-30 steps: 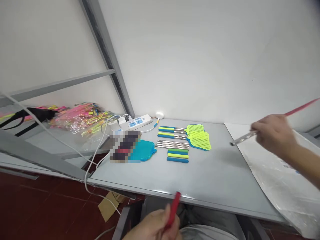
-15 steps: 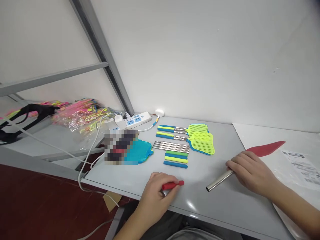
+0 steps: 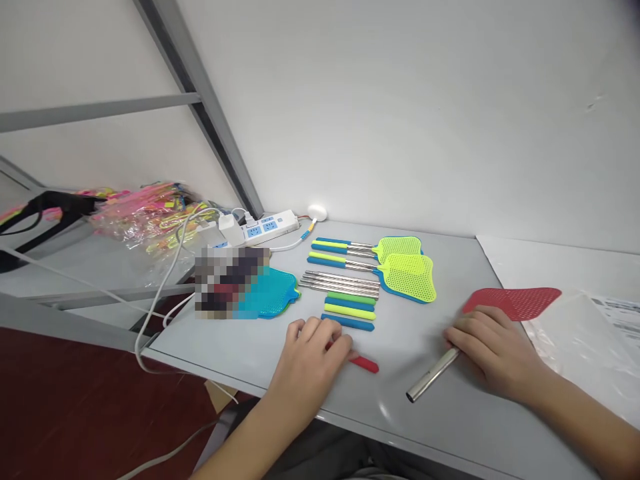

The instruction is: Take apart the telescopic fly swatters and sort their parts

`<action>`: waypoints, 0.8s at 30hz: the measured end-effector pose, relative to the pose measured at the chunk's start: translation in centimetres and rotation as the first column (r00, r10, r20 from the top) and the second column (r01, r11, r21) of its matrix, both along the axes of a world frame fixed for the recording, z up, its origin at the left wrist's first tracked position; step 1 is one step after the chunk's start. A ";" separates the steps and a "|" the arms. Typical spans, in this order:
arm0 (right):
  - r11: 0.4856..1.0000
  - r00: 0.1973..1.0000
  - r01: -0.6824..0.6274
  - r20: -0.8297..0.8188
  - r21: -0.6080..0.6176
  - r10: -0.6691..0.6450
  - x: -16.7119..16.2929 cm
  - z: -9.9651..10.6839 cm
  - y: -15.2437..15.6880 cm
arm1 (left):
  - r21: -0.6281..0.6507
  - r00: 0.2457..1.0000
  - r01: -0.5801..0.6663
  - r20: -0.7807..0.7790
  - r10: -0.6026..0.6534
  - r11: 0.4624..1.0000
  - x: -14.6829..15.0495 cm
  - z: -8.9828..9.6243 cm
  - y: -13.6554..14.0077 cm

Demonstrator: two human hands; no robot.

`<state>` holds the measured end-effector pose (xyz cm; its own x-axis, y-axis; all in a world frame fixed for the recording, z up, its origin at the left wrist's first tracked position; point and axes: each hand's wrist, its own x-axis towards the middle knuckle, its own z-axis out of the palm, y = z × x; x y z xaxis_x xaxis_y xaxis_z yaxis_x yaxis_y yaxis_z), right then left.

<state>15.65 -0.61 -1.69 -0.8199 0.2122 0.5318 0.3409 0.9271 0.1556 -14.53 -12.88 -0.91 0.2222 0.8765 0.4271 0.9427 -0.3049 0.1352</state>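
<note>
A red handle sleeve lies low over the table, its left part under the fingers of my left hand, which is closed around it. On the right, my right hand grips a red fly swatter; its perforated head shows beyond my fingers and a bare metal tube sticks out toward the table's front. My palm hides where tube and head meet. Just behind my left hand lie several loose blue, yellow and green handle sleeves. Metal rods lie in a row behind them.
Fly swatters with yellow and blue heads rest at the back. Blue swatter heads lie left, partly covered by a blurred patch. A power strip with cables stands behind; bagged colourful items fill a shelf. White plastic packaging lies right.
My left hand has turned palm-down and the red sleeve now points right and toward me. The red swatter head has rotated to show its flat face. The view has shifted slightly.
</note>
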 end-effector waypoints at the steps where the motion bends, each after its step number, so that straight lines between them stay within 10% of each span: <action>1: 1.000 1.000 0.000 -0.005 0.002 0.000 -0.1 0.1 0.0 | 0.024 1.000 -0.003 -0.016 0.003 1.000 0.0 0.1 0.1; 12: 0.999 0.999 -0.022 -0.047 -0.041 0.020 -0.6 0.3 -0.1 | -0.141 0.972 0.223 -0.044 -0.231 0.965 0.1 0.3 -1.7; 24: 0.997 0.996 -0.065 -0.061 -0.041 0.062 -0.9 0.1 -0.1 | -0.222 0.986 0.150 0.102 -0.130 0.963 1.6 1.2 -2.1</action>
<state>14.77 -0.75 -1.57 -0.7993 0.1845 0.5720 0.2886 0.9526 0.0960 -12.98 -14.96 0.27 0.3209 0.9156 0.2423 0.8746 -0.3847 0.2952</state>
